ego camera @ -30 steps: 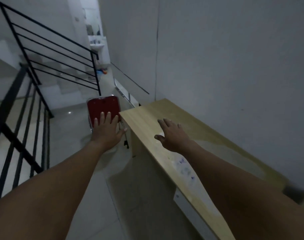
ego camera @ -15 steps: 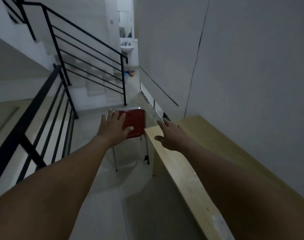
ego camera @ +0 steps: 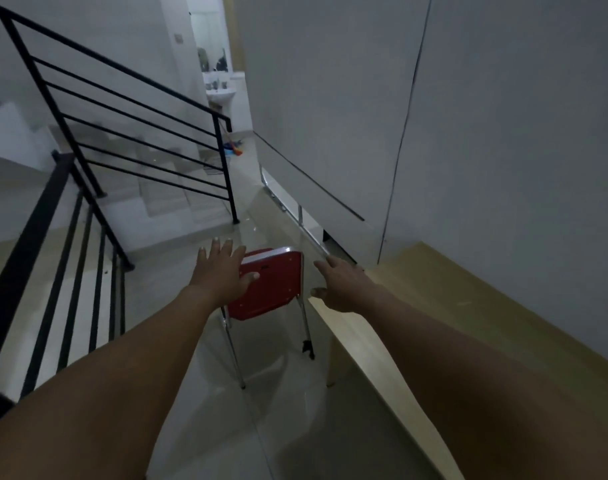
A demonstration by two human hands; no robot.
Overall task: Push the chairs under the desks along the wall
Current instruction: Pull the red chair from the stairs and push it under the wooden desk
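Both hands [ego camera: 223, 275] [ego camera: 344, 287] spread, gripping nothing; chair [ego camera: 271, 289] off desk [ego camera: 434, 306] corner: looks light, rigid, best pushed by backrest.

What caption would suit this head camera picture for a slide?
Both open hands reach toward a red chair standing beyond the end of a wooden desk along the wall, left hand overlapping its backrest, right hand alongside.

No readable text, labels, brands or numbers anywhere in view.
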